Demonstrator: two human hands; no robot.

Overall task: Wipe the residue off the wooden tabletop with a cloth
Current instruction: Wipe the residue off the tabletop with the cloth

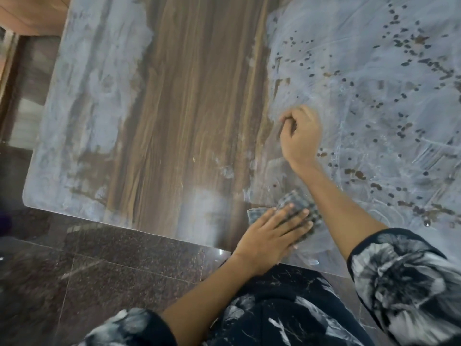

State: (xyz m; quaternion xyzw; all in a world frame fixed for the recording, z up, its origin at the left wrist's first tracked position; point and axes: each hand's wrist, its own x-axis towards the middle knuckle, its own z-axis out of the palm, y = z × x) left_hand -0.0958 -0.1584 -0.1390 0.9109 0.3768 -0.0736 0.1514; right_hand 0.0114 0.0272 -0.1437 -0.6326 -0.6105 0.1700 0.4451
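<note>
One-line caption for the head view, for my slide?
Left hand presses a checked cloth on the residue-streaked wooden tabletop; right hand rests curled farther in.

Left hand (272, 231) — palm down, fingers straight and slightly spread, pressing flat; forearm runs in from the lower left, bare up to a patterned sleeve (129, 328). Right hand (300, 136) — farther forward, fingers curled into a loose fist, knuckles away from the camera, nothing visibly held. Right forearm extends from the lower right, bare below the sleeve.
</note>
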